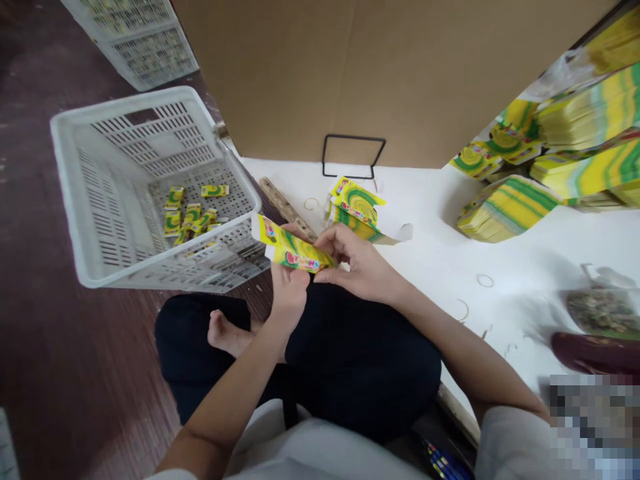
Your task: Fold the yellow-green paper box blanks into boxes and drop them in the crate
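Both my hands hold one small yellow-and-green printed carton (293,251) above my lap. My left hand (289,288) grips it from below, fingers closed on its lower edge. My right hand (354,261) pinches its right end with bent fingers. Just beyond my hands, a small pile of the same flat cartons (357,210) lies on the white surface (440,253). To the left a white plastic basket (80,200) holds several folded little boxes (190,213).
Tall stacks of flat printed cartons (505,207) fill the right side. A brown cardboard wall (390,73) with a black wire stand (353,157) is behind. Rubber bands (484,281) lie scattered. A wooden stick (287,208), a second basket (140,40) and a bowl (600,313) are nearby.
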### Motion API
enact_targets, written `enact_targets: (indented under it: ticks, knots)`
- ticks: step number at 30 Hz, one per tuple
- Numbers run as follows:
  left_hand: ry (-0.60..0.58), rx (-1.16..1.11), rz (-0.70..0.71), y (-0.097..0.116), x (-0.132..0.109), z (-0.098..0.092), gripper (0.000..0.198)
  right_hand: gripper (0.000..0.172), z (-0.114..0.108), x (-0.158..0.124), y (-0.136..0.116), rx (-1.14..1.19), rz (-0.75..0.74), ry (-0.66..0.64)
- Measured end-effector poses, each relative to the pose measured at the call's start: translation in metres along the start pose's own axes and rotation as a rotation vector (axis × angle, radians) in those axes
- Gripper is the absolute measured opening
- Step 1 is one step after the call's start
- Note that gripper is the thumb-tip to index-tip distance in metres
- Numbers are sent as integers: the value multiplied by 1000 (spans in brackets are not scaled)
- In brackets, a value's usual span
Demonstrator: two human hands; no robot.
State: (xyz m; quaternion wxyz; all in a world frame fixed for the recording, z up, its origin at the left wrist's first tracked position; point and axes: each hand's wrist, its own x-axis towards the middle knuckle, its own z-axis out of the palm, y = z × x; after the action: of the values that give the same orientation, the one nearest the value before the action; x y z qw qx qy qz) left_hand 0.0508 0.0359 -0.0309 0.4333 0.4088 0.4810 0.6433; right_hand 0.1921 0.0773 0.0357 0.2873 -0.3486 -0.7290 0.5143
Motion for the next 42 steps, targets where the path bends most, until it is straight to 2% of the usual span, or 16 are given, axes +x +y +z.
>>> enact_targets:
  ticks: [5,8,10,13,15,17,18,20,22,23,24,26,28,32,37,42]
  knots:
    - [142,29,28,4,-2,-11,40,14,-3,-3,-5,-139,-34,52]
    - [134,-21,-17,6,-4,-18,36,9,-5,-5,-6,-271,-96,104]
    - [120,-39,18,14,-1,-28,43,14,-8,-7,-4,-427,-205,178]
    - [74,38,227,35,9,-49,61,22,-10,-7,-2,-723,-386,224]
    - [-68,237,340,48,14,-58,85,24,-9,-7,-5,-839,-496,147]
    - [-272,472,340,55,16,-59,103,25,-6,-6,-10,-864,-552,60]
    - [-339,558,306,55,16,-56,99,25,-5,-6,-13,-855,-544,56]
    - [-358,644,227,51,12,-46,76,31,-4,-7,-17,-798,-462,177]
    - [-253,669,198,43,6,-36,67,60,-4,-9,-16,-667,-342,352]
    - [-190,676,198,39,4,-32,70,72,-5,-8,-14,-571,-287,384]
    - [-147,681,207,36,1,-29,75,75,-5,-8,-12,-461,-238,361]
    - [-117,682,232,30,-2,-25,83,63,-5,-5,-7,-258,-140,208]
    - [-142,682,267,27,-3,-22,86,45,-3,-1,-4,-122,-46,61]
    - [-243,669,368,21,-3,-19,77,33,0,3,-1,-22,97,-43]
    - [-349,667,423,20,-1,-19,76,47,-4,0,8,15,1,-65]
    - [-356,695,241,20,-1,-20,63,76,-6,-4,3,-132,-97,-82]
